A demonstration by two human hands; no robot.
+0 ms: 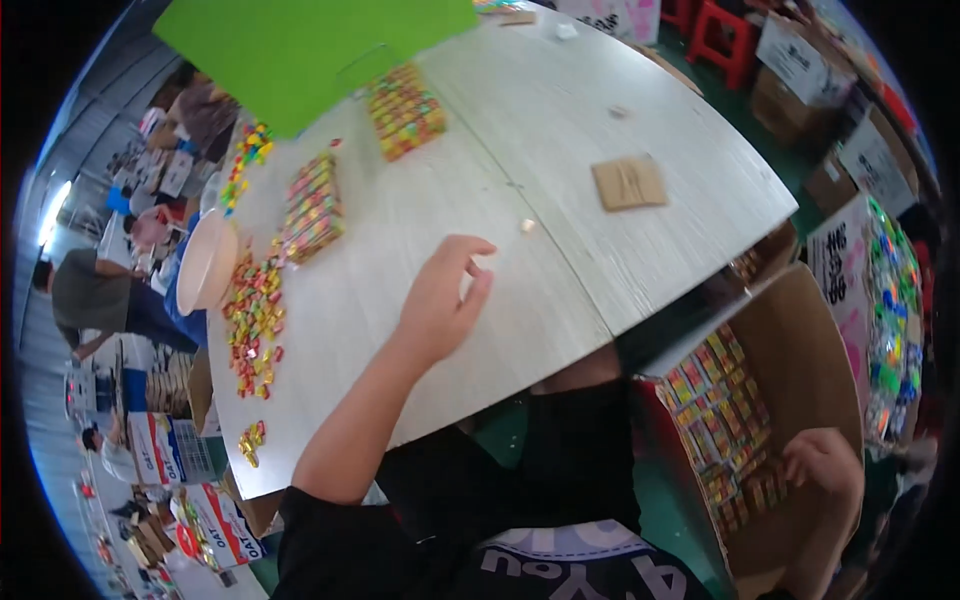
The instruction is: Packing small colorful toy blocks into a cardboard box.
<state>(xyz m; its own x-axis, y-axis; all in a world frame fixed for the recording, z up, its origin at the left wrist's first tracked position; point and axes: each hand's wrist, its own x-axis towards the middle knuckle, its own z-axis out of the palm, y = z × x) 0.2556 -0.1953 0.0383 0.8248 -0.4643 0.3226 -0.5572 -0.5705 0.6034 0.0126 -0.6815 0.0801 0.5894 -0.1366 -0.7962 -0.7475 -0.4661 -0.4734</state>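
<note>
My left hand (pixel 445 300) hovers over the white table (pixel 520 320), thumb and forefinger apart, with nothing between them. Just beyond its fingertips lies a small pale piece (pixel 527 226). My right hand (pixel 825 462) reaches into an open cardboard carton (pixel 800 330) at the lower right. Its fingers are loosely bent and I see nothing in them. Rows of small colourful candy packs (pixel 715 390) fill the side of the carton nearest the table. On the table stand two blocks of stacked candy packs, one block (pixel 314 207) nearer and another block (pixel 404 110) farther back.
Loose wrapped candies (pixel 257 310) spread along the left edge beside a pale pink bowl (pixel 207 262). A flat brown cardboard piece (pixel 629 183) lies on the right. A green board (pixel 300 60) covers the far left. People (pixel 95 290) work beyond; a red stool (pixel 725 45) stands behind.
</note>
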